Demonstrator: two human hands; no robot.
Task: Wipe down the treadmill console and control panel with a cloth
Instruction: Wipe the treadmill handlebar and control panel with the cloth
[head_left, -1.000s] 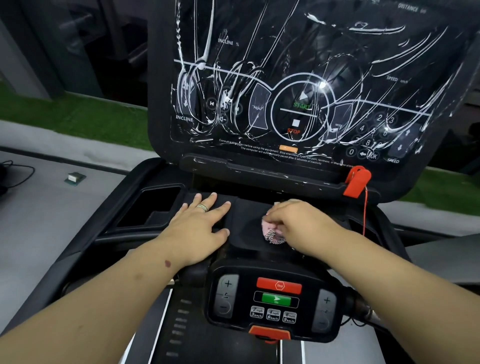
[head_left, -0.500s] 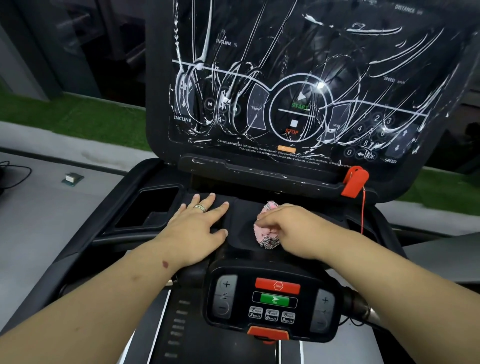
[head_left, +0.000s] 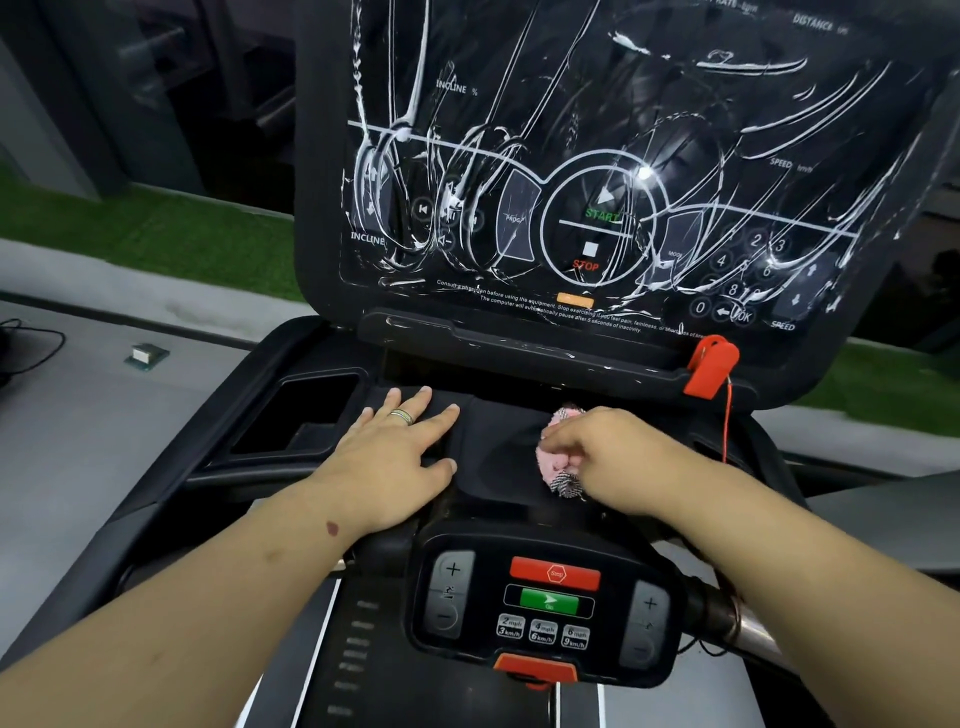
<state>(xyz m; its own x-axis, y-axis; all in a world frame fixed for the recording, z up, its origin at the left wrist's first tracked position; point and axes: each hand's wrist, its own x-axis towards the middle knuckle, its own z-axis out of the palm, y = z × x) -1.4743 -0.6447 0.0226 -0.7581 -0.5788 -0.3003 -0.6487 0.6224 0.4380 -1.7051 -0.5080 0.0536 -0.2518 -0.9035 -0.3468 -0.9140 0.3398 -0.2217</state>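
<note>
Since a second ago the right hand (head_left: 618, 457) has slid the cloth (head_left: 558, 460) a little leftward and toward the display, so more pink fabric shows at its fingertips; the left hand (head_left: 395, 457) has stayed put.

The treadmill console (head_left: 613, 171) rises behind, its screen smeared with white streaks that look unwiped. Below it the black shelf (head_left: 498, 447) carries both hands. The left lies flat, fingers spread, bracing. The right pinches the bunched cloth against the shelf, fingers curled over it.

Nearest the person sits the control panel (head_left: 550, 603). The risk: a forearm dropping onto its green go button could start the belt, and a wider sweep might snag the red safety clip (head_left: 710, 364)
</note>
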